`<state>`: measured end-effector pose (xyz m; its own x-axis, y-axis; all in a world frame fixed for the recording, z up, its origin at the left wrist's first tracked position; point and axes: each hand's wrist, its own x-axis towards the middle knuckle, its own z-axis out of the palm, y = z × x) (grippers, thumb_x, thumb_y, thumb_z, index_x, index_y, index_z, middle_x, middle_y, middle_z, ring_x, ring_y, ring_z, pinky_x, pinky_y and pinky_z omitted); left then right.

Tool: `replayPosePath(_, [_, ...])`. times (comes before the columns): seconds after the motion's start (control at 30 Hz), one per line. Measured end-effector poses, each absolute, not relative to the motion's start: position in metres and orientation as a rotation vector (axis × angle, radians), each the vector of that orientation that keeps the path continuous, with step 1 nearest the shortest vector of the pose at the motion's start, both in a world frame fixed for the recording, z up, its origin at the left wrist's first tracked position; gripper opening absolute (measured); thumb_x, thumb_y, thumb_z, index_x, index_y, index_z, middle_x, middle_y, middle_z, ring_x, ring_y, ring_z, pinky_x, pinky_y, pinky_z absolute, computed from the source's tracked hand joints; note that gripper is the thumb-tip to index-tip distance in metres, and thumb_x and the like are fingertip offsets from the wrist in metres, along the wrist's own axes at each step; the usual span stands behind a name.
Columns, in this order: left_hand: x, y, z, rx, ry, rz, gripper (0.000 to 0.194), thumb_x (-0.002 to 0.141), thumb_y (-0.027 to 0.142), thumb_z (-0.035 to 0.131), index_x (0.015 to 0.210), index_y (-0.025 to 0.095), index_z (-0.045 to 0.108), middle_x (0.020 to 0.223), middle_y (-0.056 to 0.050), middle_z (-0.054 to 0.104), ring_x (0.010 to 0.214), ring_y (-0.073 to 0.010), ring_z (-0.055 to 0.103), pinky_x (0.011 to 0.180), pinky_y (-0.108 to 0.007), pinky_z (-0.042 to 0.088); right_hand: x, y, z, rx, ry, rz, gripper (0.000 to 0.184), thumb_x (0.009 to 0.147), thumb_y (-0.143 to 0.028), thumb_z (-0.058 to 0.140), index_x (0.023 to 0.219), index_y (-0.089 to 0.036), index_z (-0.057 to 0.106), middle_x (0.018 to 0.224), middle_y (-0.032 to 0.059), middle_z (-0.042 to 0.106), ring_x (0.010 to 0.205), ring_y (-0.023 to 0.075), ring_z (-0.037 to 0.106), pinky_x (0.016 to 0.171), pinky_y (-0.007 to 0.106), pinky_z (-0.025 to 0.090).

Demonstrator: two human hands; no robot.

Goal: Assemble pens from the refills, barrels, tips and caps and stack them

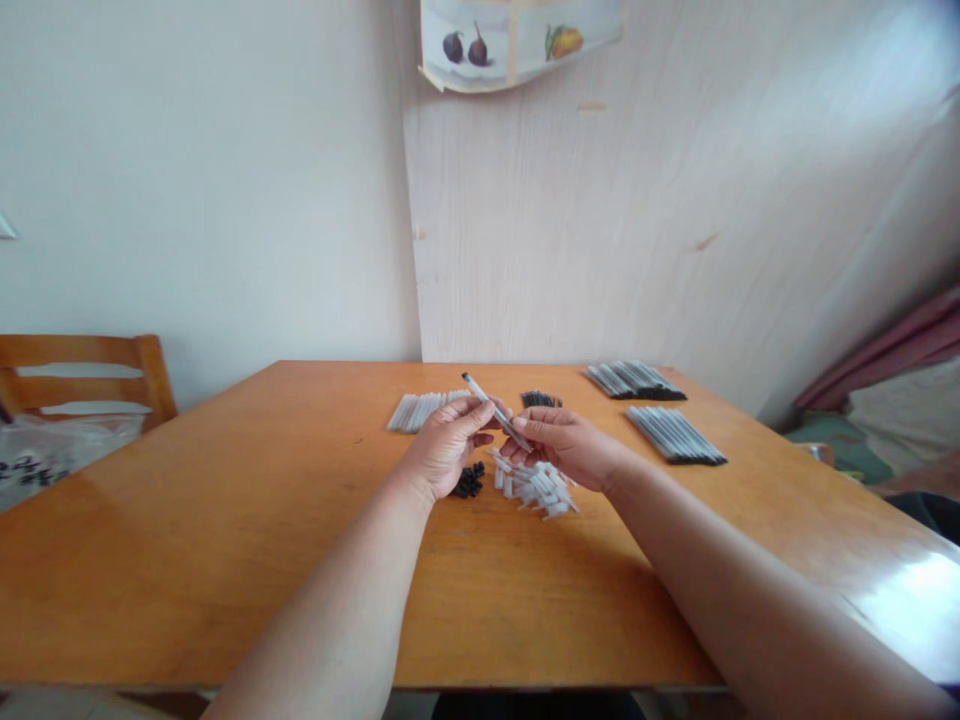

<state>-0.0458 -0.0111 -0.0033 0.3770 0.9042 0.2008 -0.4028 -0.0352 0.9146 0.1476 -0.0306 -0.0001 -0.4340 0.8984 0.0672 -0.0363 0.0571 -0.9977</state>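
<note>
A slim pen (475,388) with a clear barrel and a black end slants between my two hands above the middle of the table. My left hand (451,440) pinches its barrel with thumb and fingers. Lower down, near the other end, the fingers of my right hand (564,442) close on the pen. Whether a separate part sits in the right fingertips is hard to see. Just below my hands lie a small heap of black plugs (468,484) and a heap of clear pen caps (541,490).
Behind my left hand is a row of whitish tubes (418,411). Thin black pieces (540,398) lie behind my right hand. Two stacks of pens with black ends, one farther (630,380) and one nearer (675,436), rest at the right. A wooden chair (154,378) stands left of the table (225,560).
</note>
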Motion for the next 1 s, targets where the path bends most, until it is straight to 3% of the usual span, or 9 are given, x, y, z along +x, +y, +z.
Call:
replayPosePath(0.2, [-0.047, -0.006, -0.003, 1.041, 0.641, 1.251, 0.029, 0.072, 0.039, 0.077, 0.088, 0.017, 0.069, 0.096, -0.009, 0.072, 0.08, -0.0147, 0.065, 0.063, -0.023, 0.039, 0.183, -0.019, 0.003, -1.369, -1.649, 0.926, 0.016, 0.078, -0.031, 0.063, 0.071, -0.018, 0.056, 0.06, -0.0006, 0.059, 0.052, 0.0095, 0.047, 0.051, 0.023, 0.034])
replayPosePath(0.37, [-0.047, -0.006, -0.004, 1.052, 0.69, 1.252, 0.032, 0.07, 0.039, 0.078, 0.088, 0.016, 0.068, 0.093, -0.009, 0.073, 0.076, -0.014, 0.065, 0.062, -0.023, 0.04, 0.209, -0.011, -0.007, -1.676, -1.979, 0.733, 0.006, 0.07, -0.022, 0.061, 0.067, -0.018, 0.06, 0.06, 0.0017, 0.062, 0.054, 0.0125, 0.051, 0.05, 0.025, 0.033])
replayPosePath(0.8, [-0.047, -0.007, -0.003, 1.065, 0.725, 1.236, 0.032, 0.069, 0.038, 0.078, 0.089, 0.015, 0.067, 0.091, -0.008, 0.072, 0.074, -0.012, 0.064, 0.061, -0.021, 0.04, 0.212, -0.007, -0.012, -1.933, -2.319, 0.69, 0.013, 0.064, -0.02, 0.061, 0.072, -0.015, 0.068, 0.065, 0.0026, 0.064, 0.058, 0.0143, 0.055, 0.049, 0.024, 0.032])
replayPosePath(1.0, [-0.048, -0.003, -0.006, 1.023, 0.725, 1.27, 0.032, 0.068, 0.036, 0.079, 0.086, 0.014, 0.065, 0.09, -0.008, 0.072, 0.07, -0.0113, 0.064, 0.058, -0.02, 0.04, 0.211, -0.007, -0.011, -1.762, -1.945, 0.795, 0.009, 0.068, -0.02, 0.061, 0.073, -0.015, 0.067, 0.06, 0.0007, 0.061, 0.055, 0.0116, 0.052, 0.05, 0.023, 0.035])
